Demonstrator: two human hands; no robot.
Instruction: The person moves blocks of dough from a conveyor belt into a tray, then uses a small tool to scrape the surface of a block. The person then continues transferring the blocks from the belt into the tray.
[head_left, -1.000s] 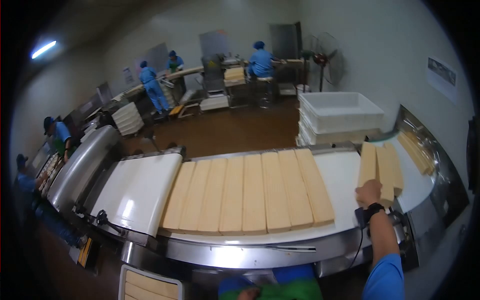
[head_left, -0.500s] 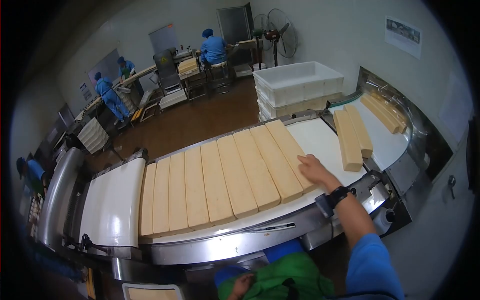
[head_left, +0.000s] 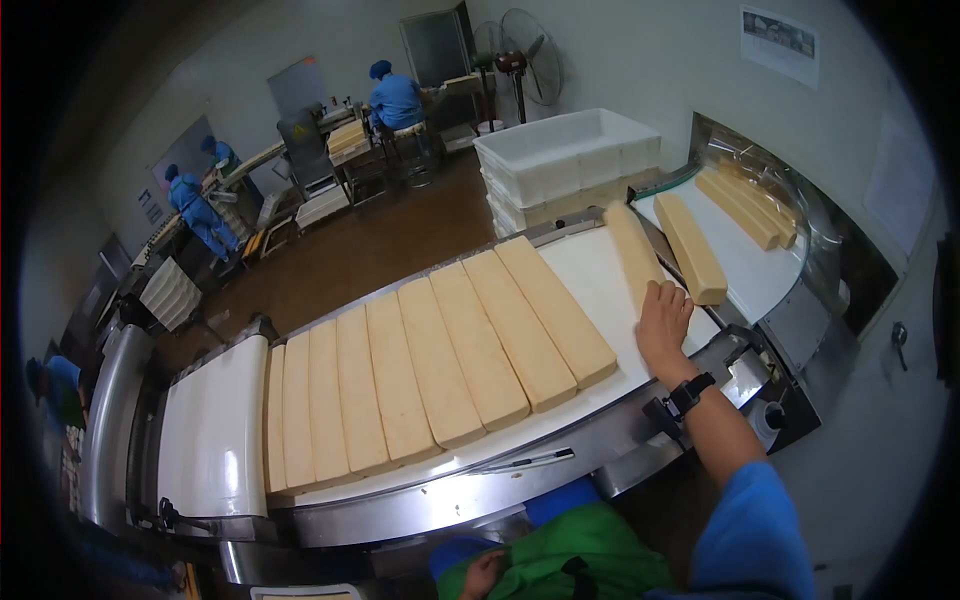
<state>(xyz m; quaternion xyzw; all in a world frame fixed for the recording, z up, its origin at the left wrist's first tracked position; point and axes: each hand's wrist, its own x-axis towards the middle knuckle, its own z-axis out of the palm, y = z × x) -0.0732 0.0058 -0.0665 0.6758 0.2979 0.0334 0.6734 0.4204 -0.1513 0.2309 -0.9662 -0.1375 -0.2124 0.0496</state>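
My right hand (head_left: 665, 322) lies over the near end of a long pale slab (head_left: 630, 245) on the white conveyor belt (head_left: 600, 290), its fingers curled on that end. The slab lies lengthwise, apart from a row of several like slabs (head_left: 440, 350) laid side by side to its left. Another single slab (head_left: 690, 250) lies just right of my hand. A black band sits on my right wrist, above a blue sleeve. Only a small part of my left hand (head_left: 487, 582) shows at the bottom edge against a green apron; its fingers cannot be made out.
More slabs (head_left: 745, 205) lie on the curved belt section at the far right. Stacked white tubs (head_left: 565, 150) stand behind the belt, with a fan (head_left: 520, 50) beyond. People in blue (head_left: 395, 95) work at machines across the brown floor. A steel rim (head_left: 520, 470) edges the belt.
My right hand left the end of the row and went right to a single slab. That slab has shifted left, away from its neighbour. The view has swung slightly.
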